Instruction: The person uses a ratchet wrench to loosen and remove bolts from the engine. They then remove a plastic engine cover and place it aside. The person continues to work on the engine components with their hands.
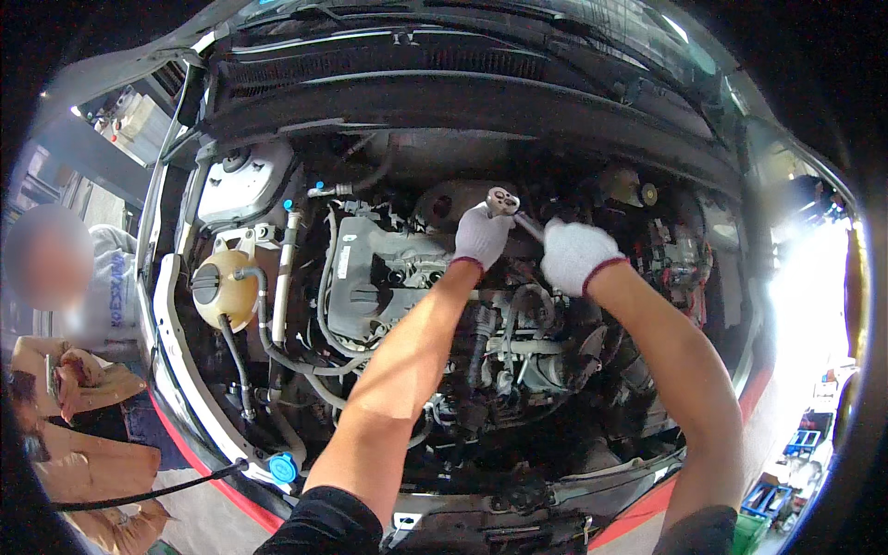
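Over the back middle of a car's engine bay, both my hands, in white knit gloves with red cuffs, are on a ratchet wrench [528,224]. My left hand [482,235] is closed at its round metal head, which shows above the fingers. Further right, my right hand [581,257] wraps round the handle, hiding its end. What the ratchet's head bears on, if anything, cannot be made out. Left of my left forearm lies the grey engine cover [359,277], with the uncovered top of the engine [421,264] beside it.
A yellowish coolant tank [225,290] with a black cap and hoses sits at the left. In the front left corner is a blue washer cap [282,467]. Beyond the left fender a person [83,370] holds a thin object. Bins [766,504] stand at the far right.
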`<control>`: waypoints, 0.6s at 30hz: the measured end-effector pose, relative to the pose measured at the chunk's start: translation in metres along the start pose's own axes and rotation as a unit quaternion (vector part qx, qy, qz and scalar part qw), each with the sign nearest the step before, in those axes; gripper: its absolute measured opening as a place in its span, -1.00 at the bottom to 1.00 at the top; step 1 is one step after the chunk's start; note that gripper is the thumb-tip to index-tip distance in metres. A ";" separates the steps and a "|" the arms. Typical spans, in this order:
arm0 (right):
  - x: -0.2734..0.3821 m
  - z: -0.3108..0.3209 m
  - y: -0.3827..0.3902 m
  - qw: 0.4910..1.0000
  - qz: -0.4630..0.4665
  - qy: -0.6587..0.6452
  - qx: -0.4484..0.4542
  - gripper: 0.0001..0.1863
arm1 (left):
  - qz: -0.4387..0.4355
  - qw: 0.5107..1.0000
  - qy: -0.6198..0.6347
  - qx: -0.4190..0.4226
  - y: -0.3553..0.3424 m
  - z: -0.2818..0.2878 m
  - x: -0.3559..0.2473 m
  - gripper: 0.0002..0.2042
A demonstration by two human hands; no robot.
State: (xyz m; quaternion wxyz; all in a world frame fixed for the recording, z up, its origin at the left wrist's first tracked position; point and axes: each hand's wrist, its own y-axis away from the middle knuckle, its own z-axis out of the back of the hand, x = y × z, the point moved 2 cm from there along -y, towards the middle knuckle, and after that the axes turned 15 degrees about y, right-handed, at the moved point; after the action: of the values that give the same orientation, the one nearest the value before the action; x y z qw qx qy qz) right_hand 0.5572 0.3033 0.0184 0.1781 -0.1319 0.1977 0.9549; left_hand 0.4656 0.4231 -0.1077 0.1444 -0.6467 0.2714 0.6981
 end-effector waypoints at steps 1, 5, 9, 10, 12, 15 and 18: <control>0.019 0.017 0.005 0.989 0.054 -0.095 0.099 -0.76 | -0.036 0.995 -0.022 -0.086 -0.002 0.005 0.005 -0.70; 0.001 0.010 0.002 0.967 0.201 0.087 0.128 -0.71 | -0.048 0.990 -0.060 0.121 0.019 -0.003 -0.025 -0.56; -0.024 -0.013 -0.031 0.997 -0.004 0.051 -0.057 -0.72 | -0.016 0.945 0.263 0.196 0.031 0.023 -0.022 -0.59; -0.033 -0.021 -0.038 0.993 -0.038 0.063 -0.092 -0.72 | -0.028 0.954 0.224 0.195 0.034 0.009 -0.025 -0.59; -0.026 -0.020 -0.046 0.991 -0.052 0.057 -0.111 -0.73 | -0.053 0.987 0.139 0.057 0.034 0.003 -0.028 -0.52; -0.005 -0.007 -0.040 0.997 -0.026 0.037 -0.066 -0.74 | -0.055 0.977 0.158 -0.130 0.034 0.007 -0.034 -0.37; 0.021 0.002 -0.017 0.944 0.256 0.200 0.049 -0.69 | -0.074 0.969 0.181 -0.153 0.024 0.004 -0.033 -0.42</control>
State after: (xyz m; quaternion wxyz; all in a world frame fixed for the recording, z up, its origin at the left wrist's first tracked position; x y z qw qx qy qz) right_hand 0.5446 0.3247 0.0075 -0.1096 -0.2564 0.3025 0.9115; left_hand 0.4531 0.4108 -0.0708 0.0430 -0.7950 0.1347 0.5899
